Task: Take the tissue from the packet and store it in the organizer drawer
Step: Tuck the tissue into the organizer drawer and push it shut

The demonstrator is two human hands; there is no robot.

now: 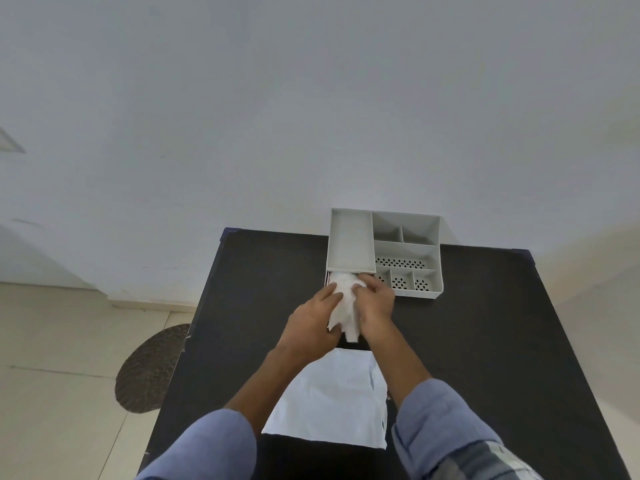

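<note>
A crumpled white tissue (344, 308) lies between my two hands over the pulled-out drawer (353, 345) of the grey organizer (349, 242). My left hand (313, 322) grips the tissue's left side. My right hand (375, 301) holds its right side and presses the top end toward the drawer's back. The drawer's dark inside is mostly hidden by my hands and the tissue. A pale blue-white tissue packet (332, 400) lies flat on the table just in front of the drawer, between my forearms.
The organizer stands at the far edge of a dark table (485, 341), against a white wall, with several open compartments (405, 252) on its right side. A round woven mat (152, 372) lies on the tiled floor to the left of the table.
</note>
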